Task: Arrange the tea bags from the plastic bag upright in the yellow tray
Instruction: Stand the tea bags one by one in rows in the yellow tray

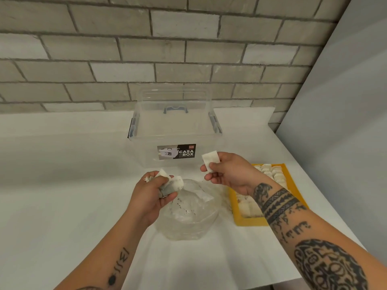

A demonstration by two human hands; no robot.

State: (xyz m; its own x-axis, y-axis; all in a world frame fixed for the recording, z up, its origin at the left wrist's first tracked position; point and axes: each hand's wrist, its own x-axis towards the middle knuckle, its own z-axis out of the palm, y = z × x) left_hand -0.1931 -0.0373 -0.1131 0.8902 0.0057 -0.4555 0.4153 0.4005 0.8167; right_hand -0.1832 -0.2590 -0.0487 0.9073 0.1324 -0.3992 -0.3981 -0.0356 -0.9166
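Note:
A clear plastic bag (188,212) lies crumpled on the white counter, with one tea bag (202,194) and dark tea crumbs inside. My left hand (149,196) hovers over the bag's left side and grips a small bunch of tea bags (170,183). My right hand (228,172) is raised to the right of it and pinches a single white tea bag (210,159) between thumb and fingers. The yellow tray (249,221) sits on the right, partly hidden by my right forearm, with rows of tea bags (274,172) standing in it.
A clear lidded storage box (174,126) with a "CASA BOX" label stands behind the bag, against the brick wall. The white counter (62,185) ends near the tray on the right, by a grey wall.

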